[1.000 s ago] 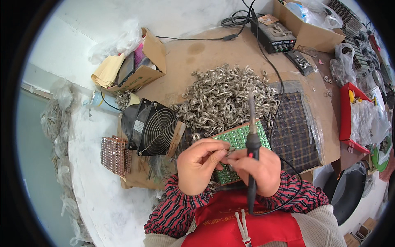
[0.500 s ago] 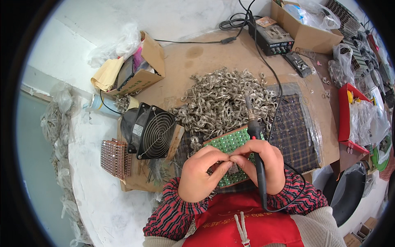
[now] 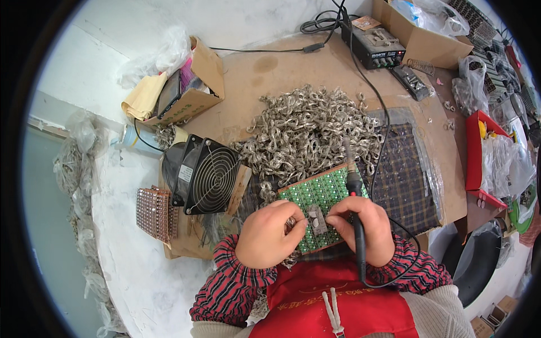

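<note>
A green circuit board (image 3: 307,194) with rows of small light parts lies before me, its far edge against a pile of looped silvery wire bundles (image 3: 315,132). On the board sits a small grey metal piece (image 3: 318,221), between my two hands. My left hand (image 3: 271,234) is closed at the board's left edge, thumb and forefinger pinched; what they pinch is too small to make out. My right hand (image 3: 366,230) holds a black soldering iron (image 3: 357,225) upright across the palm, tip pointing away over the pile. Its thumb and forefinger come together beside the metal piece.
A black fan (image 3: 211,179) stands left of the pile, with stacked brown boards (image 3: 156,214) beyond it. Open cardboard boxes (image 3: 189,104) hold oddments. At the back right sits a black soldering station (image 3: 376,48); its cord runs down past the pile. A red box (image 3: 476,160) stands far right.
My hands were touching fingertip to fingertip over the board; now they are apart, uncovering the grey metal piece. The soldering iron has shifted slightly with my right hand.
</note>
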Motion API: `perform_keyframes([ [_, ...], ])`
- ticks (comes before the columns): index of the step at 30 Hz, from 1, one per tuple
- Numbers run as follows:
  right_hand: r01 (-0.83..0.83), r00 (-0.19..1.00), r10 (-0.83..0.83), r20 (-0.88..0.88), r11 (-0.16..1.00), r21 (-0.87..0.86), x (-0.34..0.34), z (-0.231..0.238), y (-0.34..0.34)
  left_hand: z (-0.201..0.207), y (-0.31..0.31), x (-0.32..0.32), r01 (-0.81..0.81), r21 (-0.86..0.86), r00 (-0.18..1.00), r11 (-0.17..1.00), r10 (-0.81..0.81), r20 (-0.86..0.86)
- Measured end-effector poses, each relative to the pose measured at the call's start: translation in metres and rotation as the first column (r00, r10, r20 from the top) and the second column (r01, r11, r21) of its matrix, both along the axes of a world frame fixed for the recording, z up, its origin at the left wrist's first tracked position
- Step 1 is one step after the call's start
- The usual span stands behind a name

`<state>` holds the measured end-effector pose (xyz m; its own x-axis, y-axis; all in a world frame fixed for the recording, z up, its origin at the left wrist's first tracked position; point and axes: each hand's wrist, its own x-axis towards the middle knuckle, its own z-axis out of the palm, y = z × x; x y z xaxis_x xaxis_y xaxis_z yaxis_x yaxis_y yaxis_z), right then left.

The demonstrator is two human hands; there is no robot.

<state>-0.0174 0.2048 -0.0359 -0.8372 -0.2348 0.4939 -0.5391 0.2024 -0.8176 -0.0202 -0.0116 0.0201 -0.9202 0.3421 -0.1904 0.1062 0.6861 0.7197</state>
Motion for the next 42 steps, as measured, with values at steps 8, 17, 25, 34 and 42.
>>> perform_keyframes([
  [8, 0.029, 0.998, -0.025, 0.053, 0.996, -0.081, 0.012, -0.004, 0.003, -0.008, 0.000, -0.008, 0.100, -0.181, 0.990, 0.978, -0.116, -0.082],
  [17, -0.213, 0.972, 0.208, 0.108, 0.976, 0.036, 0.036, 0.002, 0.028, 0.030, -0.001, 0.034, 0.025, -0.071, 0.999, 0.997, -0.023, 0.026],
  [25, -0.214, 0.977, 0.212, -0.032, 0.976, -0.051, 0.064, -0.006, 0.037, 0.001, 0.004, 0.057, -0.089, -0.109, 0.995, 0.990, 0.084, -0.051],
  [34, -0.237, 0.971, 0.235, -0.042, 0.970, -0.050, 0.067, -0.010, 0.033, -0.009, 0.007, 0.058, -0.104, -0.091, 0.988, 0.990, 0.092, -0.127],
  [42, -0.256, 0.967, 0.256, -0.012, 0.966, -0.046, 0.066, -0.009, 0.034, -0.009, 0.006, 0.058, -0.082, -0.107, 0.988, 0.991, 0.068, -0.136],
])
